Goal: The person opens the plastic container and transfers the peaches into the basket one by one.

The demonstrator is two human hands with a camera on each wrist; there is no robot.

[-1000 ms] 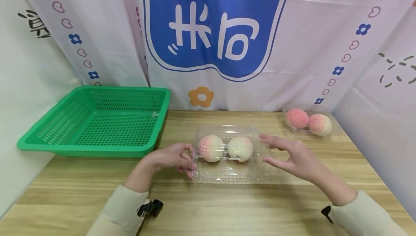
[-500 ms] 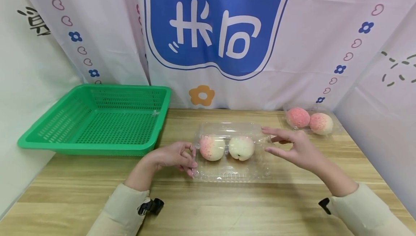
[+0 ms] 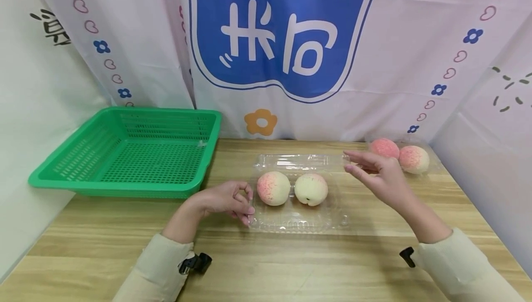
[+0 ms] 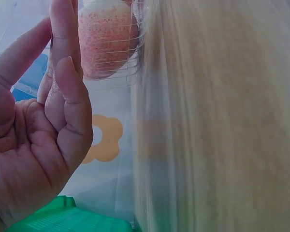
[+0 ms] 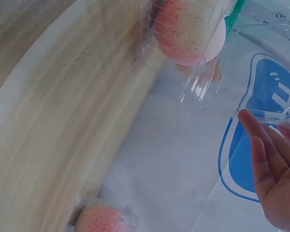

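Observation:
Two pink-and-cream toy-like peaches, one on the left and one on the right, sit in a clear plastic clamshell box on the wooden table. Its lid stands raised at the back. My left hand holds the box at its left edge, fingers bent in the head view. At the lid's right corner, my right hand pinches the edge between thumb and fingers. In the right wrist view the right hand has a fingertip against the lid's rim; the thumb is hidden.
A green plastic basket stands at the left. Another clear box with two peaches lies at the back right, partly behind the right hand. A printed cloth hangs behind the table.
My right hand has moved up and slightly away, and the lid has swung up and back from over the peaches. The left hand keeps its place at the box's left edge.

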